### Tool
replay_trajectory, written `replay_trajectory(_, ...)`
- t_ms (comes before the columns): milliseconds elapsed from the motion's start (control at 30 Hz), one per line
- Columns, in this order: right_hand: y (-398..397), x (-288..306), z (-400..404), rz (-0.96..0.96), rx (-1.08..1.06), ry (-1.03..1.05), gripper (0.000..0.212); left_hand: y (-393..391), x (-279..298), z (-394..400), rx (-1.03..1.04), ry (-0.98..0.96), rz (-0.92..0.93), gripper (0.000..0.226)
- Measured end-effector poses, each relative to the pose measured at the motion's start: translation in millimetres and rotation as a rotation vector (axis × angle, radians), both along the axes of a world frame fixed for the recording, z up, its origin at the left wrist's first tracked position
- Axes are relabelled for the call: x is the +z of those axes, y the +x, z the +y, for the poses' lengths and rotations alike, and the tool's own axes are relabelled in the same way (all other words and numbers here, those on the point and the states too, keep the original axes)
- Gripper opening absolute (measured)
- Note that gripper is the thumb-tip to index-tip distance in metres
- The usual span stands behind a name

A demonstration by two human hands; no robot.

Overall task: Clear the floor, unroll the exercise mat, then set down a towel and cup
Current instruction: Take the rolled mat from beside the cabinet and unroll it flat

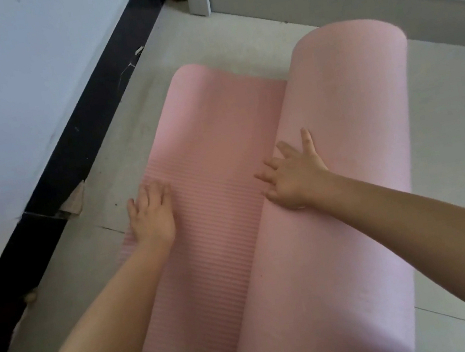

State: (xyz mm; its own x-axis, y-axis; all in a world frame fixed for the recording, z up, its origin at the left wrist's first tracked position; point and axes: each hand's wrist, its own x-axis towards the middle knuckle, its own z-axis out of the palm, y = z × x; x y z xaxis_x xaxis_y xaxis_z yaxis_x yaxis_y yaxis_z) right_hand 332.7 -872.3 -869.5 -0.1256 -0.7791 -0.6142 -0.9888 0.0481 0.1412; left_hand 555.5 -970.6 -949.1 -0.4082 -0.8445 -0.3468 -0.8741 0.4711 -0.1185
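Two hands lie open, palms down, on one pink mat (206, 155): left hand (152, 216) flat on the ribbed unrolled part, right hand (295, 178) at 3 o'clock from it, against the roll (342, 143). Mat rests on grey floor (453, 116); one black baseboard (70, 159) runs at 9 o'clock.

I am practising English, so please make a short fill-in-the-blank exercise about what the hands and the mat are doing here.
1. The mat is ____ in colour.
2. The left hand lies flat on the ____ part of it.
3. The right hand presses against the ____ part.
4. The dark baseboard runs along the ____.

Missing words: pink; unrolled; rolled; wall
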Motion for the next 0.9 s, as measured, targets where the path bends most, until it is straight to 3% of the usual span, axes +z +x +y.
replay_trajectory(133,-12,6,11,0.011,-0.023,-0.052,0.058,-36,-1,14,-0.305,0.119,0.086,0.057)
replay_trajectory(333,-30,26,39,0.076,-0.059,-0.206,0.050,-102,-2,31,-0.428,0.223,0.096,0.062)
replay_trajectory(467,-67,34,80,0.221,-0.280,-0.094,0.058,-138,-6,42,-0.410,0.183,0.045,0.067)
replay_trajectory(600,-101,39,142,0.263,-0.555,-0.160,0.072,-169,-14,54,-0.476,0.101,0.041,0.082)
replay_trajectory(767,-122,31,194,0.262,-0.843,-0.163,0.099,-235,-23,92,-0.565,0.251,0.046,0.100)
replay_trajectory(833,-133,29,215,0.201,-0.954,-0.246,0.090,-258,-24,116,-0.554,0.306,-0.072,0.105)
replay_trajectory(900,-132,24,231,0.136,-0.853,-0.387,0.062,-263,-23,121,-0.531,0.325,-0.177,0.106)
